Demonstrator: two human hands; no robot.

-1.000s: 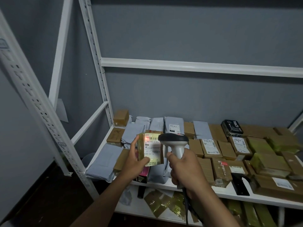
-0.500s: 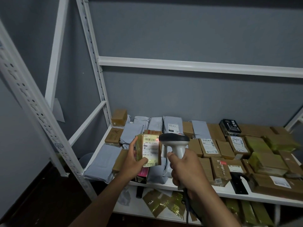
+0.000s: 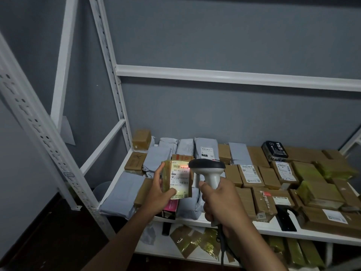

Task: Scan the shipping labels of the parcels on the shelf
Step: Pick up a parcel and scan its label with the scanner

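Note:
My left hand (image 3: 156, 194) grips a small tape-wrapped cardboard parcel (image 3: 176, 179), held upright above the shelf's left front, its white shipping label facing me. A red scan line glows across the barcode at the top of the label. My right hand (image 3: 222, 204) grips the handle of a white barcode scanner (image 3: 208, 169) with a dark head, just right of the parcel and pointed at the label. Its cable hangs down below my wrist. The shelf (image 3: 273, 230) behind is packed with brown boxes and grey mailer bags.
White metal rack uprights (image 3: 39, 133) stand at left, and a crossbar (image 3: 234, 77) runs above the parcels. A black scanner-like device (image 3: 285, 220) lies on the shelf's front edge at right. A black packet (image 3: 274, 150) sits at the back. More parcels lie on the lower shelf.
The red scan light has settled higher on the label, at the barcode. Both hands with parcel and scanner have stayed nearly still while my view shifted slightly.

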